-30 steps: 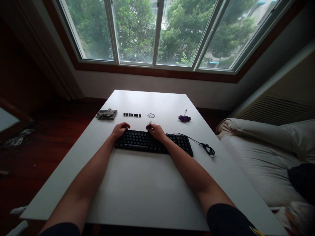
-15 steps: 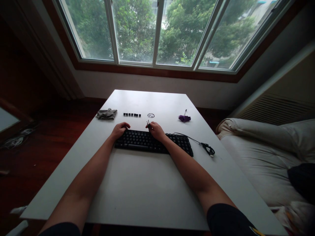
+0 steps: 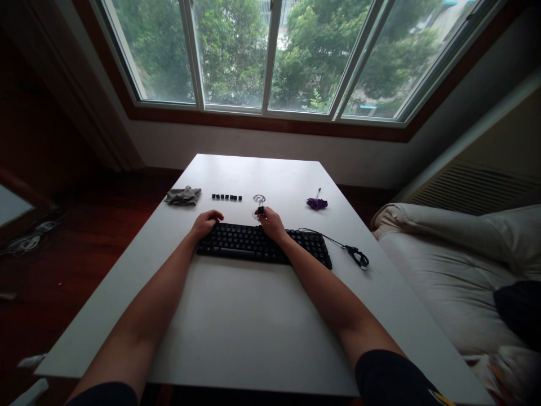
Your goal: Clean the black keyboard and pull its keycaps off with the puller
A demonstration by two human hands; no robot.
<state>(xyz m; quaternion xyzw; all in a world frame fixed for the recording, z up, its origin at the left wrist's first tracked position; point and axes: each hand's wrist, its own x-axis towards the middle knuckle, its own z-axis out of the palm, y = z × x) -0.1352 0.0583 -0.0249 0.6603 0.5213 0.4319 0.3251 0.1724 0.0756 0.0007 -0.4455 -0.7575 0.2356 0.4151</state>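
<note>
A black keyboard [image 3: 236, 239] lies across the white table in front of me. My left hand [image 3: 206, 221] rests at its far left corner, fingers loosely curved and apart, with nothing visible in them. Over the keyboard's far edge, my right hand [image 3: 270, 223] pinches a small wire keycap puller [image 3: 255, 214]. A black keycap [image 3: 261, 210] shows at my right fingertips, by the puller's thin wires. Just beyond lies a flat round piece [image 3: 259, 198] with a dark outline. Several loose black keycaps [image 3: 227, 197] stand in a row to its left.
A crumpled grey cloth [image 3: 183, 196] lies at the table's left edge. On the right are a purple cloth-like bundle [image 3: 316, 203] with a thin stick and the keyboard's coiled cable [image 3: 357, 256]. A pale sofa [image 3: 439, 254] stands beside the white table [image 3: 236, 316].
My right hand has turned and shifted slightly right, so the wires' direction differs and the black keycap now shows plainly. My left hand and the keyboard have stayed put.
</note>
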